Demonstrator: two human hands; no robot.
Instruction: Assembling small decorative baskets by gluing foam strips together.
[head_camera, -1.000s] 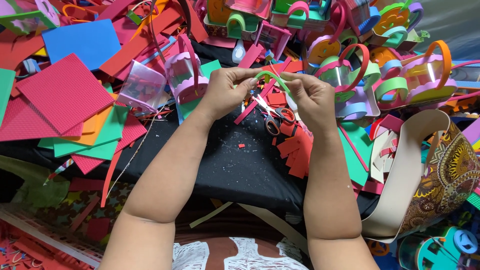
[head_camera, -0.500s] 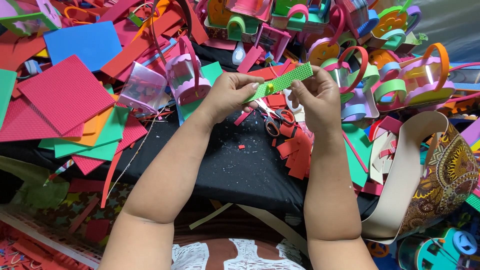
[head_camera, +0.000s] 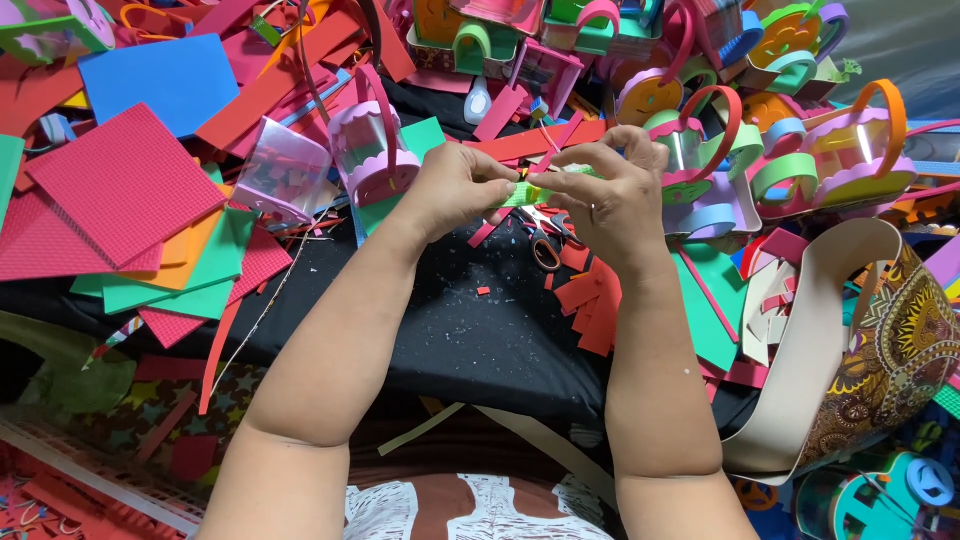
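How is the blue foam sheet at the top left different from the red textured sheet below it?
The blue foam sheet looks smooth, while the red textured sheet has a fine dotted grain. The blue foam sheet lies partly under other pieces at the back; the red textured sheet lies on top of the pile, turned like a diamond. The red one shows a larger area. Both lie flat and far from the left hand.

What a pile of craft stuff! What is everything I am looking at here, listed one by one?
green foam strip: one, light green, held between both hands
scissors: one pair, orange handles, on the black cloth under the hands
black cloth: one, black, centre, dotted with scraps
foam sheets: many, mostly red, also blue, green, orange, left
small baskets with handles: many, mixed colours, top and right
clear cups: two, pink-trimmed, left of the hands
patterned bag: one, brown with cream strap, right
left hand: one, pinching the strip
right hand: one, pinching the strip
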